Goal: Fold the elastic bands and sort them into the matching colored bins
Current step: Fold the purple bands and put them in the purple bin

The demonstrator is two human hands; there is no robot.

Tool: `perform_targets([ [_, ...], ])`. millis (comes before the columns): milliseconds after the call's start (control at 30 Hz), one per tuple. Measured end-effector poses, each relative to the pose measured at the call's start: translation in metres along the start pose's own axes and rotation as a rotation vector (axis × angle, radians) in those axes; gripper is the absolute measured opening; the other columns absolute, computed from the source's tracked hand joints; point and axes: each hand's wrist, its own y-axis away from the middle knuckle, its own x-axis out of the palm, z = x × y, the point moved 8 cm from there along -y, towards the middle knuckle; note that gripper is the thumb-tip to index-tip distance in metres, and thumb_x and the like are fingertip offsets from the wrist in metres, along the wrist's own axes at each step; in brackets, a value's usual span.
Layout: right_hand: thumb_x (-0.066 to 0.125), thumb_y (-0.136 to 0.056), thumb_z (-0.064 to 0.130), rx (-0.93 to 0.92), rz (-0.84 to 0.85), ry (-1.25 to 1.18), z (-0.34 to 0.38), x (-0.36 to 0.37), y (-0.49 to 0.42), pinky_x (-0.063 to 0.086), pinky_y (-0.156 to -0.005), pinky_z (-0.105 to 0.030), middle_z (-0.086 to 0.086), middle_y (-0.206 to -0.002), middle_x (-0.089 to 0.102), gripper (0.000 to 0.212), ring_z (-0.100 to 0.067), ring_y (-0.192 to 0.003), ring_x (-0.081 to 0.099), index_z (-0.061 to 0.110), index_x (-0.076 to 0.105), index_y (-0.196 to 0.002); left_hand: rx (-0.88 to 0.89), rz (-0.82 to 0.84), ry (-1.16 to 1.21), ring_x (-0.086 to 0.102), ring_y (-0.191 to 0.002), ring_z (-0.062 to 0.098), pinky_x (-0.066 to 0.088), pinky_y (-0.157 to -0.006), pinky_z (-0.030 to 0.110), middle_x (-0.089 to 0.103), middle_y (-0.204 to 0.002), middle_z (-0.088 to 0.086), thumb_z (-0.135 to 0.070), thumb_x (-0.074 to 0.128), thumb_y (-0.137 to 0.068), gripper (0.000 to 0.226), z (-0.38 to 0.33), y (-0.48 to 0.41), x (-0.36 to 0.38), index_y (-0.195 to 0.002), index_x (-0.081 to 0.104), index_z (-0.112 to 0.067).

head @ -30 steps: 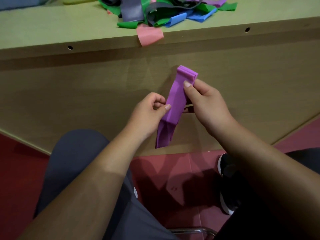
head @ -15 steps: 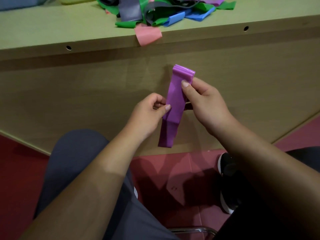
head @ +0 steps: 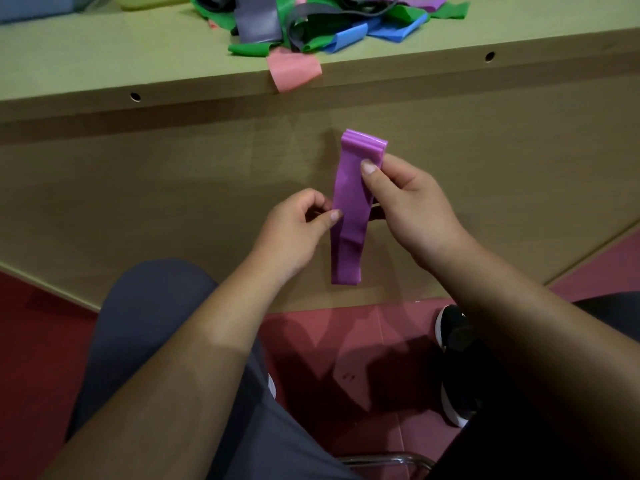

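Well, the table [head: 104,64] holds a pile [head: 311,22] of bands. Below its edge, the right hand [head: 415,216] pinches the purple band [head: 349,209] near its folded top, and the left hand [head: 294,233] pinches its middle. A pink band [head: 294,69] hangs over the table edge.

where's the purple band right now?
Head view, centre: the purple band hangs upright below the edge of the table, pinched between the left hand and the right hand.
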Motion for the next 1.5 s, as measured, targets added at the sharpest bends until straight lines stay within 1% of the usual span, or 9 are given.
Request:
perform_targets([
  [167, 0.054, -0.112, 0.033, -0.048, -0.044, 0.139, 0.001, -0.005, -0.003, 0.058, -0.089, -0.058, -0.008, -0.096, 0.076, 0.023, -0.030, -0.089, 0.071, 0.026, 0.075, -0.118, 0.013, -0.004, -0.022, 0.051, -0.070, 0.002, 0.041, -0.070, 0.025, 0.061, -0.079, -0.012, -0.026, 0.077, -0.096, 0.017, 0.003, -0.002, 0.000, -0.084, 0.064, -0.026],
  [300, 0.054, -0.109, 0.038, -0.055, -0.096, 0.168, -0.003, -0.009, -0.007, 0.057, -0.094, -0.057, 0.014, -0.088, 0.072, 0.025, -0.009, -0.088, 0.067, 0.029, 0.075, -0.118, 0.113, -0.064, -0.081, 0.059, -0.086, 0.004, 0.043, -0.081, 0.018, 0.062, -0.096, -0.003, -0.020, 0.079, -0.093, 0.013, -0.006, -0.001, -0.005, -0.086, 0.068, -0.020],
  [600, 0.054, -0.109, 0.040, -0.073, -0.064, 0.080, -0.007, -0.007, -0.010, 0.056, -0.096, -0.061, -0.008, -0.104, 0.078, 0.026, -0.036, -0.104, 0.072, 0.027, 0.075, -0.118, 0.080, -0.058, -0.051, 0.048, -0.068, -0.005, 0.038, -0.070, 0.018, 0.068, -0.091, -0.002, -0.020, 0.077, -0.095, 0.011, -0.003, -0.001, -0.005, -0.090, 0.067, -0.018],
  [767, 0.055, -0.109, 0.036, -0.084, -0.052, 0.063, -0.006, -0.004, -0.009, 0.059, -0.092, -0.061, -0.018, -0.100, 0.074, 0.024, -0.031, -0.093, 0.073, 0.024, 0.075, -0.115, 0.035, -0.063, 0.000, 0.060, -0.073, 0.012, 0.057, -0.079, 0.044, 0.066, -0.081, -0.008, -0.027, 0.077, -0.092, 0.013, 0.005, -0.004, -0.004, -0.086, 0.065, -0.024],
  [867, 0.055, -0.109, 0.034, -0.084, -0.055, 0.056, -0.005, -0.003, -0.008, 0.062, -0.088, -0.059, -0.019, -0.098, 0.074, 0.023, -0.030, -0.091, 0.074, 0.022, 0.075, -0.114, 0.022, -0.075, -0.016, 0.066, -0.077, 0.024, 0.059, -0.081, 0.047, 0.069, -0.083, -0.002, -0.025, 0.077, -0.093, 0.013, 0.007, -0.004, -0.004, -0.087, 0.065, -0.023],
  [1033, 0.054, -0.110, 0.035, -0.075, -0.058, 0.075, -0.006, -0.002, -0.008, 0.064, -0.086, -0.051, -0.014, -0.101, 0.076, 0.024, -0.037, -0.099, 0.074, 0.024, 0.074, -0.118, 0.035, -0.089, -0.066, 0.059, -0.071, 0.013, 0.050, -0.071, 0.031, 0.068, -0.086, -0.002, -0.022, 0.076, -0.095, 0.011, 0.004, -0.003, -0.005, -0.092, 0.066, -0.020],
  [1167, 0.054, -0.111, 0.032, -0.066, -0.073, 0.094, -0.006, -0.003, -0.008, 0.065, -0.085, -0.045, -0.014, -0.100, 0.075, 0.023, -0.033, -0.098, 0.074, 0.022, 0.074, -0.116, 0.010, -0.064, 0.001, 0.055, -0.068, 0.014, 0.052, -0.072, 0.036, 0.066, -0.078, 0.001, -0.021, 0.075, -0.096, 0.014, 0.007, -0.004, -0.003, -0.089, 0.063, -0.020],
  [1300, 0.054, -0.110, 0.036, -0.073, -0.079, 0.078, -0.007, -0.003, -0.008, 0.062, -0.087, -0.056, -0.012, -0.099, 0.076, 0.024, -0.033, -0.095, 0.074, 0.024, 0.074, -0.115, -0.022, -0.038, 0.080, 0.059, -0.071, 0.017, 0.058, -0.080, 0.051, 0.067, -0.079, -0.002, -0.028, 0.074, -0.091, 0.011, 0.010, -0.005, -0.001, -0.088, 0.064, -0.024],
  [1500, 0.055, -0.107, 0.045, -0.089, -0.087, 0.066, -0.009, -0.005, -0.010, 0.058, -0.088, -0.064, -0.007, -0.101, 0.077, 0.027, -0.040, -0.100, 0.072, 0.031, 0.074, -0.119, -0.048, -0.003, 0.176, 0.057, -0.070, 0.018, 0.053, -0.073, 0.043, 0.066, -0.080, 0.006, -0.019, 0.075, -0.095, 0.018, 0.009, -0.004, 0.004, -0.097, 0.058, -0.024],
])
